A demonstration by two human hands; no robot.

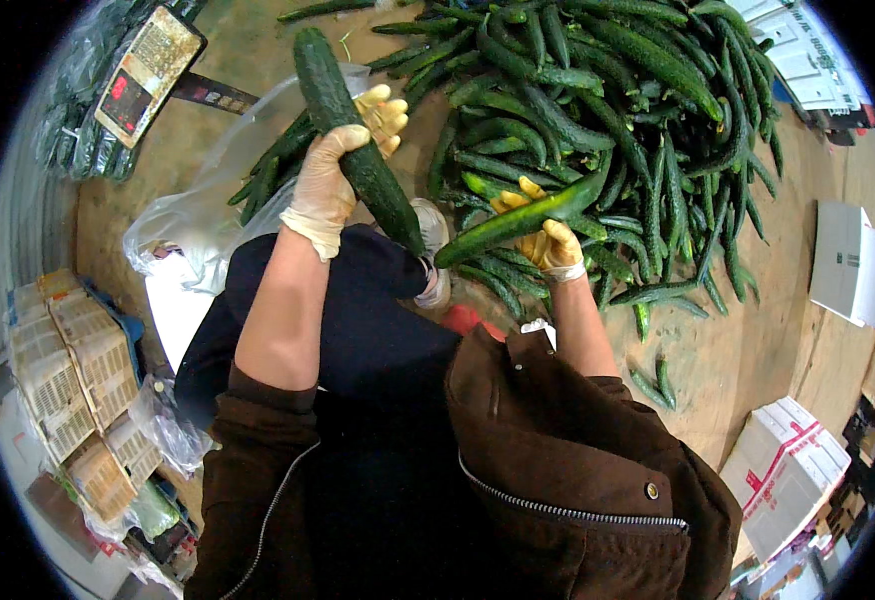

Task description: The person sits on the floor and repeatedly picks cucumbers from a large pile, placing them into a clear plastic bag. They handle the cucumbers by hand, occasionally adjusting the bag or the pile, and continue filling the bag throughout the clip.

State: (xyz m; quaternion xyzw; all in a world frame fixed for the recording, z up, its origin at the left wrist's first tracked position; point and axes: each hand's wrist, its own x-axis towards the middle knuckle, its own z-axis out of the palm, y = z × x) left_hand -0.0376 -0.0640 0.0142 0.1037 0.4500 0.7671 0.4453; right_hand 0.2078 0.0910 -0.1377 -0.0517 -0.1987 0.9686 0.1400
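My left hand [332,169], in a pale thin glove stained yellow at the fingers, grips a thick dark green cucumber [359,142] across its middle. My right hand [554,244], gloved the same way, holds a second cucumber [516,225] with a yellowish streak along its side. Beyond the right hand spreads a large heap of cucumbers [550,112], many of them curved. To the left, a clear plastic bag [190,225] lies spread, and several cucumbers [265,180] rest on or in it; the left forearm and glove hide part of them.
A dirty digital scale [149,79] with a lit red display stands at upper left, beside dark filled bags [77,142]. Plastic crates [81,360] are stacked at left. On the right sit an open white carton [842,262] and a taped white box [779,472]. Two small cucumbers [655,386] lie apart.
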